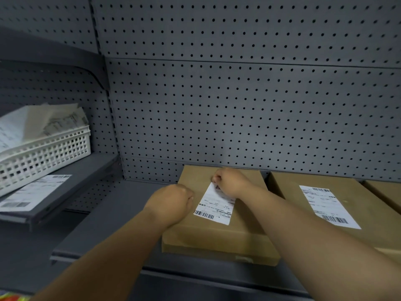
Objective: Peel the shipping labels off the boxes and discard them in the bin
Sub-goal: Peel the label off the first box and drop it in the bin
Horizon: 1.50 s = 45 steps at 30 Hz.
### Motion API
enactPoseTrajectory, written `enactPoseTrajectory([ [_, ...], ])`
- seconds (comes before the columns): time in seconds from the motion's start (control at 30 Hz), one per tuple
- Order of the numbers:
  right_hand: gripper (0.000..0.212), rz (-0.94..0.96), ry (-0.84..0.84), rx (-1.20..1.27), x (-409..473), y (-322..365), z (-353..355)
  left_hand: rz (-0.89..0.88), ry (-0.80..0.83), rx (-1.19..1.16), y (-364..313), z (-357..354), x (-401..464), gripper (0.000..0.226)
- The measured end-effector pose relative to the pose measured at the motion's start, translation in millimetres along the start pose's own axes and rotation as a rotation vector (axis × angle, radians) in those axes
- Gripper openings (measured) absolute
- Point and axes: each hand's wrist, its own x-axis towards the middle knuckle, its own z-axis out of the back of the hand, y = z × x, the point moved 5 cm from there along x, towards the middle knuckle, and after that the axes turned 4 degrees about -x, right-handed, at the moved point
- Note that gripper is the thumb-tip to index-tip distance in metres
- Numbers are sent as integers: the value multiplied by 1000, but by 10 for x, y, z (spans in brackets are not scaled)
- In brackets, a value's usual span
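A flat brown box (219,237) lies on the dark shelf with a white shipping label (213,206) on its top. My right hand (231,182) pinches the label's far corner, which is lifted off the cardboard. My left hand (171,204) is a closed fist pressed on the box's left edge. A second brown box (338,213) lies to the right, its own label (327,206) stuck flat. The white lattice bin (50,153) stands on the left shelf, holding several peeled labels.
A loose label sheet (30,193) lies on the left shelf in front of the bin. A grey pegboard wall (238,105) closes the back. A third box edge (386,192) shows at far right. The shelf's front lip (104,255) runs below my arms.
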Motion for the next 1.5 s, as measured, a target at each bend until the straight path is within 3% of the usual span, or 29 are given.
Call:
enactPoseTrajectory([
  [0.5,28,-32,46,-42,105,48,-18,-65,-44,-1,40,-73,43,24],
  [0.7,30,-31,36,87,114,-6,57,-55,-37,0,27,-64,49,24],
  [1.1,26,216,-90,-363,38,260,-6,-14,-3,11,2,-50,33,22],
  [1.27,13,144,-84,-145,-222,-31,266,-7,2,27,-4,-57,28,22],
  [1.5,8,47,-282,132,-368,-154,301,2,-28,14,-26,-34,1,24],
])
